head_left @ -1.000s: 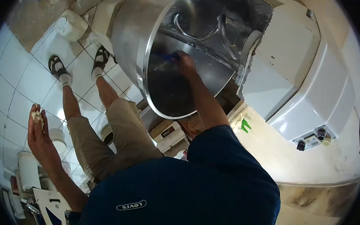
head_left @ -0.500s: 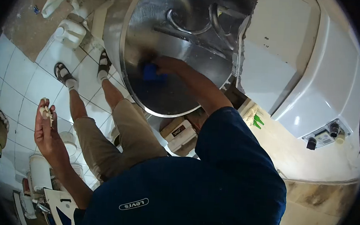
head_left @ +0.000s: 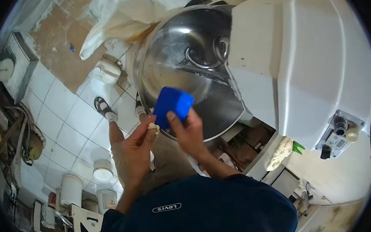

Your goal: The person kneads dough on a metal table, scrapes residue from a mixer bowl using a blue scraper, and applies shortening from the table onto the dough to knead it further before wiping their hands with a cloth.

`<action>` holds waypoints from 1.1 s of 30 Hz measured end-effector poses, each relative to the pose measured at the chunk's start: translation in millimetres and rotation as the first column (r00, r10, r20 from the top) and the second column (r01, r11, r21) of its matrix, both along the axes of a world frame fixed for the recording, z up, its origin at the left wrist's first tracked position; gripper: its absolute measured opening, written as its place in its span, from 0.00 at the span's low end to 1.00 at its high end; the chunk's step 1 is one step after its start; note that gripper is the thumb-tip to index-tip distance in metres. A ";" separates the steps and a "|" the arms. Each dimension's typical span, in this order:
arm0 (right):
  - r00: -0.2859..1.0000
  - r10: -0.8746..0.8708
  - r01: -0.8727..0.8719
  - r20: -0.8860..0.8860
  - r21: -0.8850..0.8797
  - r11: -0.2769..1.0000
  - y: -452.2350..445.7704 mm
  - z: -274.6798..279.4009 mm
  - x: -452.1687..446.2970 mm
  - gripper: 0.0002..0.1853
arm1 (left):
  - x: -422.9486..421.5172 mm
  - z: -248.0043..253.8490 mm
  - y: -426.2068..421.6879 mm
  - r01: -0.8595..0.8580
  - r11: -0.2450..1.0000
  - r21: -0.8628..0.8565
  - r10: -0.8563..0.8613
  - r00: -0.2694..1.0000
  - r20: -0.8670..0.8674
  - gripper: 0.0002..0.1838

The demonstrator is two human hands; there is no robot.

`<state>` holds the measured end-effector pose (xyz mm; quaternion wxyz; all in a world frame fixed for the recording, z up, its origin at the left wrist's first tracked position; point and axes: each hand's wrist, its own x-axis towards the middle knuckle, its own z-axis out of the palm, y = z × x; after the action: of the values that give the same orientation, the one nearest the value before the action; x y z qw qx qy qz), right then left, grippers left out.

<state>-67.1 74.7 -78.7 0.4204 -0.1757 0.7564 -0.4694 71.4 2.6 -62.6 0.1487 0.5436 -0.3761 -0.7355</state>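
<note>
Head view, only one: right hand [head_left: 188, 132] grasps blue scraper [head_left: 167, 103], thumb pressed on the near face, other fingers mostly hidden behind. Scraper is up in front of the mixer bowl [head_left: 222, 105], over its near rim as seen from above, off the bowl wall as far as I can tell. Left hand [head_left: 137, 150] is just beside the scraper's lower corner, thumb and fingers drawn together on pale dough bits [head_left: 152, 128]; contact between dough and scraper unclear. Step in hand, my judgement: bringing scraper and dough-covered fingertips together, likely to deal with sticky scraps. Next move seems to call for a steady right grip and light left fingers along the scraper's edge; scraps may cling or drop. Spiral hook [head_left: 197, 65] sits inside the bowl, under mixer head [head_left: 257, 48]. Right side: pale lump [head_left: 280, 154] by green item [head_left: 297, 147], both well apart from the hands.
</note>
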 end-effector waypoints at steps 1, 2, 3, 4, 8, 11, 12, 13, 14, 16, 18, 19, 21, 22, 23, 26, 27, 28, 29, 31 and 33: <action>1.000 0.029 -0.029 -0.003 0.000 1.000 4.4 1.0 3.5 0.21 | -3.5 -4.9 4.1 -0.059 0.998 0.037 0.060 0.997 -0.038 0.16; 0.998 0.060 -0.060 -0.003 0.003 0.998 8.3 -0.1 5.7 0.21 | -5.2 -17.2 12.0 -0.118 0.990 0.079 0.123 0.990 -0.071 0.16; 0.996 0.091 -0.091 -0.001 0.004 0.996 9.2 -1.8 5.3 0.21 | -5.5 -27.9 16.8 -0.175 0.977 0.121 0.187 0.977 -0.099 0.17; 0.992 0.110 -0.113 0.069 0.044 0.993 6.2 7.2 0.3 0.18 | -2.3 -34.8 16.5 -0.241 0.956 0.166 0.263 0.956 -0.132 0.19; 0.986 0.080 -0.082 0.144 0.010 0.997 23.8 -12.5 -16.5 0.20 | 23.2 -55.0 -1.3 -0.406 0.880 0.247 0.475 0.770 -0.427 0.24; 0.932 -0.150 0.142 0.331 0.048 0.989 17.7 -43.0 -36.0 0.22 | 34.9 -42.4 -22.6 -0.462 0.852 0.245 0.523 0.766 -0.375 0.24; 0.889 -0.228 0.197 0.396 0.118 0.973 9.4 -60.4 -48.0 0.22 | 39.4 -45.6 -25.5 -0.472 0.850 0.232 0.526 0.747 -0.406 0.24; 0.837 -0.306 0.244 0.453 0.192 0.951 1.7 -83.7 -61.5 0.23 | 40.4 -47.8 -28.6 -0.478 0.851 0.220 0.526 0.761 -0.379 0.24; 0.975 -0.189 0.164 0.118 0.191 0.968 5.6 -146.3 -68.4 0.21 | 40.7 -50.5 -32.7 -0.481 0.851 0.209 0.525 0.775 -0.352 0.25; 0.903 0.098 0.035 -0.419 0.299 0.954 -24.5 -200.4 -83.0 0.20 | 37.0 -55.4 -41.6 -0.497 0.844 0.202 0.537 0.782 -0.316 0.24; 0.750 0.257 0.074 -0.610 0.463 0.883 -65.6 -226.3 -116.5 0.22 | 31.6 -59.6 -51.5 -0.516 0.831 0.205 0.556 0.779 -0.292 0.23; 0.714 0.281 0.150 -0.641 0.532 0.833 -79.6 -257.1 -137.8 0.24 | 32.9 -63.4 -57.7 -0.499 0.843 0.200 0.538 0.797 -0.275 0.23; 0.325 0.451 0.198 -0.831 0.526 0.827 -89.9 -286.7 -172.0 0.27 | 40.4 -70.0 -74.1 -0.447 0.873 0.193 0.484 0.843 -0.236 0.23; 0.420 0.378 0.229 -0.825 0.499 0.836 -102.6 -298.4 -183.5 0.26 | 39.5 -69.2 -86.2 -0.462 0.862 0.208 0.497 0.851 -0.169 0.22; 0.506 0.294 0.270 -0.811 0.473 0.839 -115.3 -307.3 -194.7 0.26 | 40.8 -71.5 -97.5 -0.458 0.867 0.197 0.487 0.863 -0.133 0.22; 0.376 0.466 0.187 -0.801 0.558 0.809 -94.4 -337.9 -143.1 0.24 | 64.7 -77.1 -136.2 -0.382 0.912 0.148 0.397 0.914 -0.084 0.24; 0.251 0.577 0.135 -0.777 0.618 0.775 -88.8 -342.8 -113.4 0.23 | 72.1 -81.8 -152.1 -0.348 0.929 0.127 0.357 0.932 -0.058 0.24; 0.366 0.633 0.001 -0.682 0.681 0.732 -88.5 -331.2 -85.2 0.23 | 78.0 -84.6 -167.8 -0.308 0.945 0.111 0.313 0.949 -0.031 0.24; 0.460 0.680 -0.138 -0.571 0.711 0.690 -90.9 -319.4 -70.1 0.23 | 81.4 -86.3 -183.1 -0.268 0.959 0.096 0.270 0.963 -0.010 0.24; 0.377 0.601 0.109 -0.704 0.679 0.726 -103.5 -307.6 -98.5 0.24 | 86.2 -83.6 -213.8 -0.263 0.956 0.130 0.266 0.964 -0.008 0.24; 0.653 0.392 0.342 -0.649 0.714 0.611 -136.5 -274.7 -163.7 0.17 | 95.6 -86.1 -240.9 -0.163 0.981 0.103 0.169 0.984 -0.047 0.24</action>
<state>-230.8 -61.9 -353.3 0.1039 -0.1617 0.9806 0.0396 166.9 -238.3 -148.7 0.1930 0.5592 -0.2882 -0.7530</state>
